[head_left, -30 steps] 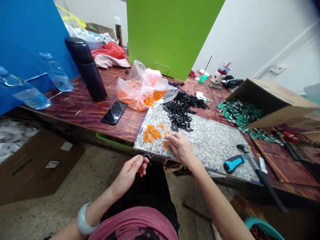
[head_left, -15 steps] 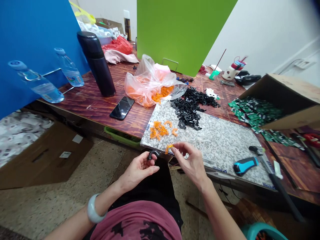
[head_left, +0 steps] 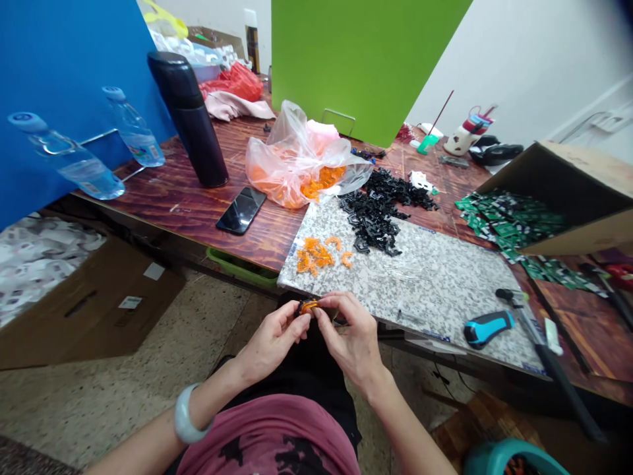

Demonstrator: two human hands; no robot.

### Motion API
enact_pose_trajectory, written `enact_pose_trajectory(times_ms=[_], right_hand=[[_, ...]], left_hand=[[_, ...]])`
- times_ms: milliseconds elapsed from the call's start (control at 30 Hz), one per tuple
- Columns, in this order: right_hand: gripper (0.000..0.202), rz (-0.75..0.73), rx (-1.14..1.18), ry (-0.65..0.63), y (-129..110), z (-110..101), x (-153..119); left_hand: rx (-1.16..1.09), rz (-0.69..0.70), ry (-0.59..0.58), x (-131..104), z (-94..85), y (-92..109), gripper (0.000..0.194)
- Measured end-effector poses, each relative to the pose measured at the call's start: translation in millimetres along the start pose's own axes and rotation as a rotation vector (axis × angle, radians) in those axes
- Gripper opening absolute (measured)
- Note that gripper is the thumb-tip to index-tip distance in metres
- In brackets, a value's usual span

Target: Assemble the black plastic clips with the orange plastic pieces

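Note:
My left hand (head_left: 277,336) is closed on a small curved black plastic part (head_left: 299,309), held above my lap at the table's front edge. Against it lies a translucent orange plastic piece (head_left: 310,305), gripped between the thumb and fingers of my right hand (head_left: 352,333). The two parts touch, but the fingers hide much of them, so I cannot tell how they fit. Beyond my hands, loose orange pieces (head_left: 314,256) lie on a speckled grey board (head_left: 425,277). A heap of black parts (head_left: 373,218) sits behind them.
A plastic bag of orange pieces (head_left: 291,168), a phone (head_left: 241,211) and a dark flask (head_left: 195,125) stand left. On the right are a blue-black tool (head_left: 488,328), a long-handled tool (head_left: 548,369) and a carton (head_left: 588,191) spilling green boards (head_left: 509,221).
My right hand has moved left and down, bringing the orange piece from apart onto the black part in my left hand. The view has shifted slightly.

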State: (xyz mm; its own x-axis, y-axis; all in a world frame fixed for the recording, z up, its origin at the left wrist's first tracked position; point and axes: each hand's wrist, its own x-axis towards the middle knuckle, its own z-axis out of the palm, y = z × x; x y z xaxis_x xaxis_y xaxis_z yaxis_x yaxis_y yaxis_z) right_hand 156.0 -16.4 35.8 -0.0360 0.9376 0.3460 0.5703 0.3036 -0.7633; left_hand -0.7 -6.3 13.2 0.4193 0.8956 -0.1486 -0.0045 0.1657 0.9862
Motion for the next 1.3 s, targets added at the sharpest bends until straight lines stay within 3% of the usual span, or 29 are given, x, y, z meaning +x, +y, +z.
enact_pose_trajectory(times_ms=[800, 1133, 1300], right_hand=[[0.008, 0.009, 0.014, -0.034, 2.2, 0.9, -0.9], [0.021, 0.142, 0.248, -0.309, 9.1, -11.9, 2.5], [0.018, 0.244, 0.379, -0.35, 11.9, -9.2, -2.0]], left_hand=[[0.247, 0.075, 0.016, -3.0, -3.0, -1.4, 0.025], [0.406, 0.107, -0.094, -6.5, -12.6, 5.7, 0.027], [0.483, 0.137, -0.171, -8.4, -15.3, 10.0, 0.025]])
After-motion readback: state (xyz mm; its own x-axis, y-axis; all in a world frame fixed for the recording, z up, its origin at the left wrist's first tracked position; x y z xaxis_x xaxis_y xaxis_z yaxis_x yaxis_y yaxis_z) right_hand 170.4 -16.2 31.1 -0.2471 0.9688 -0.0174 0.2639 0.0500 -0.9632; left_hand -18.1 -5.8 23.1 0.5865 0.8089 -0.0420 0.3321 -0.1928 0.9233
